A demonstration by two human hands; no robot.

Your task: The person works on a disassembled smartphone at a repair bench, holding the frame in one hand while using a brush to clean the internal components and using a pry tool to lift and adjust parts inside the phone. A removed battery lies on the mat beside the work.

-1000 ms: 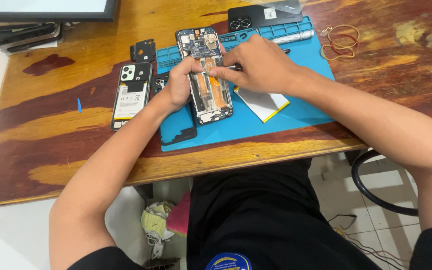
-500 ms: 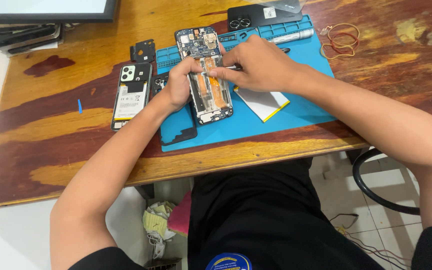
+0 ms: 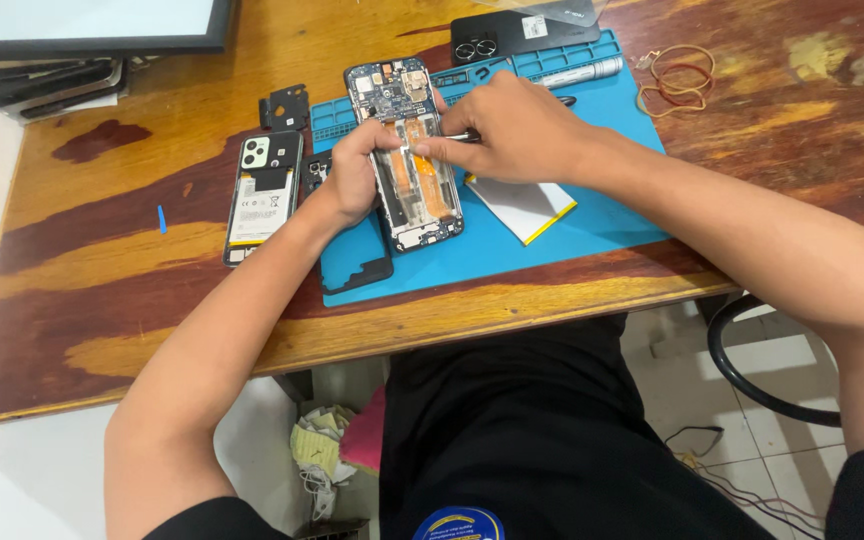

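We see an opened smartphone with exposed circuit board and orange flex cables (image 3: 407,150) lying on a blue silicone repair mat (image 3: 572,240), mid-far on the worn wooden tabletop (image 3: 102,290). Our left hand (image 3: 352,180) clamps the phone's left edge, fingers curled closed on the frame. Our right hand (image 3: 522,130) pinches a thin metal tool (image 3: 457,137), fingers shut on it, tip over the phone's middle. We judge the phone light and stiff but fragile inside: hold it by the frame edges, never the cables or board. Left of the mat lies a second phone with a green camera block and white battery (image 3: 262,195). A white battery pack with yellow edge (image 3: 524,207) sits just right of the opened phone. A black back cover (image 3: 522,30) and rubber bands (image 3: 677,75) lie far right.
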